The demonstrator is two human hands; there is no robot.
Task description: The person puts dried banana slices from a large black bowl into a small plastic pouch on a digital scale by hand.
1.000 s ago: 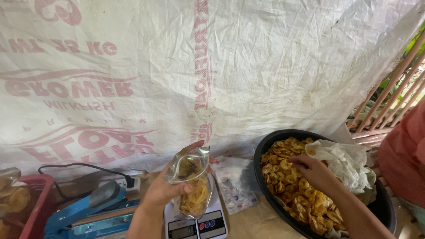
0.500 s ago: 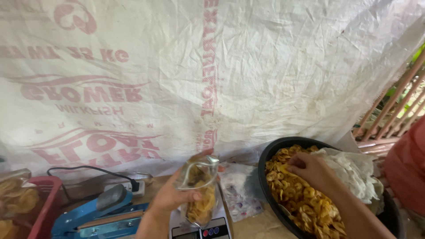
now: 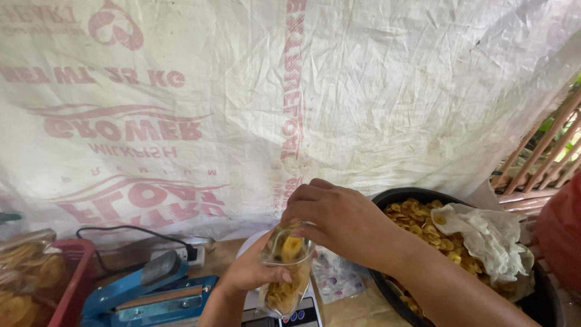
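Observation:
My left hand (image 3: 249, 274) grips a small clear plastic bag (image 3: 283, 271) partly filled with yellow chips, holding it just above a small digital scale (image 3: 289, 317). Over the bag's open mouth sits my right hand (image 3: 337, 219), fingers bunched at the opening with a chip showing just under them. A wide black pan (image 3: 399, 197) heaped with the same yellow chips (image 3: 423, 224) sits to the right, behind my right forearm.
A blue heat sealer (image 3: 148, 290) with a black cable lies at lower left, beside a red basket (image 3: 72, 284) holding filled chip bags (image 3: 24, 269). A crumpled white plastic sheet (image 3: 484, 236) lies on the pan. A white printed sack hangs behind. A red-clothed person (image 3: 560, 236) is at the right edge.
My right hand left the pan of chips and came across to the mouth of the bag. The left hand kept hold of the bag over the scale. The camera tilted upward.

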